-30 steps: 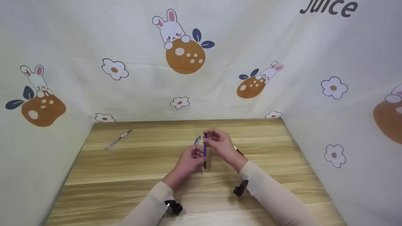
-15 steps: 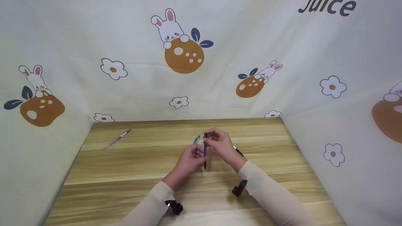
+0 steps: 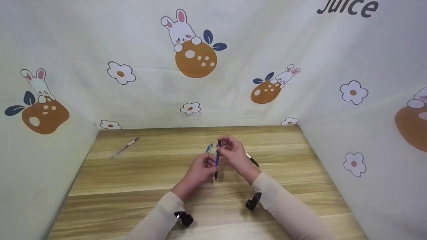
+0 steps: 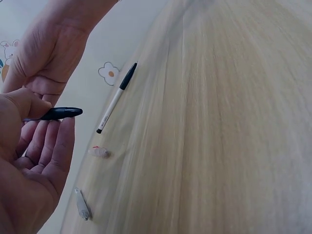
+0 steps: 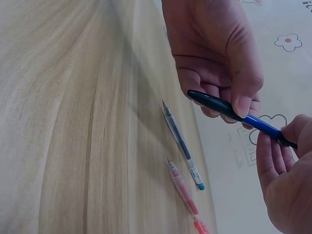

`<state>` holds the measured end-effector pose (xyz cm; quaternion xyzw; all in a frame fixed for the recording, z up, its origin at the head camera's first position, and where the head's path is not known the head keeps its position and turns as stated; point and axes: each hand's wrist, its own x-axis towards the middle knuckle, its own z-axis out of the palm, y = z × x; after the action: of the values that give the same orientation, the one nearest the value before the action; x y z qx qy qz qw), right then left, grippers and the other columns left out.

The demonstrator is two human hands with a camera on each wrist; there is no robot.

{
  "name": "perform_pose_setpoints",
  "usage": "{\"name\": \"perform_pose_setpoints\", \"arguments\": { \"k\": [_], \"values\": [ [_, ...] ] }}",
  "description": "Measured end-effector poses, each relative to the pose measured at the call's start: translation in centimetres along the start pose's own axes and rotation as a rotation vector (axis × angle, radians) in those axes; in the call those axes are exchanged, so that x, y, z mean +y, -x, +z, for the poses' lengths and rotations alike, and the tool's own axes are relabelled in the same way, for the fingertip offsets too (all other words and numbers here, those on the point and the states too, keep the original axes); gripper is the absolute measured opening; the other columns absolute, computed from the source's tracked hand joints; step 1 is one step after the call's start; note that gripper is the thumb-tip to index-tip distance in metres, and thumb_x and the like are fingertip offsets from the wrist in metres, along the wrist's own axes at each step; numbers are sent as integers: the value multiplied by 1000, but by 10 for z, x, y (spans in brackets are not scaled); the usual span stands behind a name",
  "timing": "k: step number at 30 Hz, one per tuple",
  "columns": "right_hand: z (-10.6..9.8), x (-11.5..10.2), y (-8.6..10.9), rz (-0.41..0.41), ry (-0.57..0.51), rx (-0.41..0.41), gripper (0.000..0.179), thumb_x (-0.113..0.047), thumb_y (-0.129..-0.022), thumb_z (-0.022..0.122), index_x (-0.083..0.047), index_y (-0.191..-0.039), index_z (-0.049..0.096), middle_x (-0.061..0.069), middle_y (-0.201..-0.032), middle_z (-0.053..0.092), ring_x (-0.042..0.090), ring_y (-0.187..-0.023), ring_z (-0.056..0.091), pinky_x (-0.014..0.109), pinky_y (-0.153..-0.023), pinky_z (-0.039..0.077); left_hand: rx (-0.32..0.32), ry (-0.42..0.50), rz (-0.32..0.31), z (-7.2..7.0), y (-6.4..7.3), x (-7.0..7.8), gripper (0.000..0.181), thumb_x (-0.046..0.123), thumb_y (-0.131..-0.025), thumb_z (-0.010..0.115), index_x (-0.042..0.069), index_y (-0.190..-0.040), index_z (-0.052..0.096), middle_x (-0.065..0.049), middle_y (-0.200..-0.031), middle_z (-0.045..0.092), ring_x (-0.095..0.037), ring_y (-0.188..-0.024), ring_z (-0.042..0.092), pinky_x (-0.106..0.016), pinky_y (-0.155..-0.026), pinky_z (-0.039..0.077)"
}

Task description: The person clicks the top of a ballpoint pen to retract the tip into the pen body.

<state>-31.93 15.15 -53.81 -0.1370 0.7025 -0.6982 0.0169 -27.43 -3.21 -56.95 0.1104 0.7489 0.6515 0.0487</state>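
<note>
A blue pen [image 3: 218, 159] with a black end is held between both hands above the table, near upright in the head view. My left hand [image 3: 201, 170] pinches its black end [image 5: 214, 102] between thumb and fingers, the tip sticking out past them. My right hand [image 3: 234, 154] pinches the opposite end with thumb and fingertips, plain in the right wrist view. Behind the left hand lies a clear pen with a blue end [image 3: 209, 148]. A white pen with a black cap [image 4: 114, 100] lies beside the right hand, partly hidden by it in the head view.
A clear pen [image 3: 126, 146] lies at the back left of the wooden table [image 3: 133, 186]. A pink-red pen [image 5: 183, 187] lies near the clear blue one. A cloth [image 3: 150, 93] printed with rabbits and oranges rises behind the table and on both sides.
Both hands keep their grip on the blue pen. Its lower end has shifted slightly left, and the right hand has moved slightly, showing more of the white pen.
</note>
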Motion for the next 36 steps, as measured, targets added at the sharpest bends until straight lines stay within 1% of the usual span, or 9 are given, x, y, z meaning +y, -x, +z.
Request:
{"name": "perform_pose_setpoints", "arguments": {
  "k": [4,10,13,19,25,28,33,36],
  "values": [
    [2,1,-1,-3,-5,2,33,10,-99,72,1,-131,68,12,-106,70,20,-94,73,35,-85,65,-14,-6,-10,-3,0,1,21,-6,-91,78,-1,-108,66,-8,-98,70,-19,-88,66,-26,-75,59],
    [7,4,-3,9,-18,48,34,12,-97,71,3,-129,68,11,-103,70,18,-92,72,33,-82,66,-36,-11,-15,-12,-2,4,21,-5,-91,79,0,-107,68,-6,-96,70,-16,-84,66,-25,-70,59],
    [12,5,-5,16,-40,70,34,12,-96,72,3,-129,68,10,-103,69,17,-92,72,33,-82,66,-42,-34,-19,-18,-2,5,20,-5,-90,77,0,-107,68,-5,-95,69,-16,-83,65,-25,-69,59],
    [22,7,-8,28,-106,98,33,14,-94,73,4,-126,68,17,-106,68,16,-90,72,37,-82,67,-52,-105,-37,-32,-3,7,18,-3,-92,74,2,-109,69,-6,-97,68,-18,-87,67,-28,-73,60],
    [32,9,-12,45,-157,117,34,17,-94,72,6,-125,67,14,-104,68,18,-88,72,44,-86,68,-59,-150,-59,-46,-3,8,18,-2,-93,73,2,-110,70,-7,-98,69,-19,-89,67,-30,-75,60],
    [38,11,-15,64,-171,124,34,16,-94,72,7,-126,65,14,-105,67,18,-89,71,43,-86,68,-60,-167,-61,-53,-3,9,18,-2,-92,74,2,-109,71,-6,-97,69,-19,-89,67,-29,-76,59],
    [48,13,-20,104,-180,143,33,14,-94,73,4,-125,66,13,-105,69,18,-90,72,38,-84,67,-60,-194,-58,-65,-3,9,17,-4,-92,75,1,-108,71,-6,-97,70,-18,-89,67,-30,-77,58],
    [55,15,-21,115,-174,153,32,12,-95,74,2,-124,67,12,-104,70,18,-90,72,41,-87,67,-52,-220,-49,-71,-2,8,17,-4,-92,74,2,-108,71,-7,-97,71,-18,-89,67,-31,-78,58]
  ]
}}
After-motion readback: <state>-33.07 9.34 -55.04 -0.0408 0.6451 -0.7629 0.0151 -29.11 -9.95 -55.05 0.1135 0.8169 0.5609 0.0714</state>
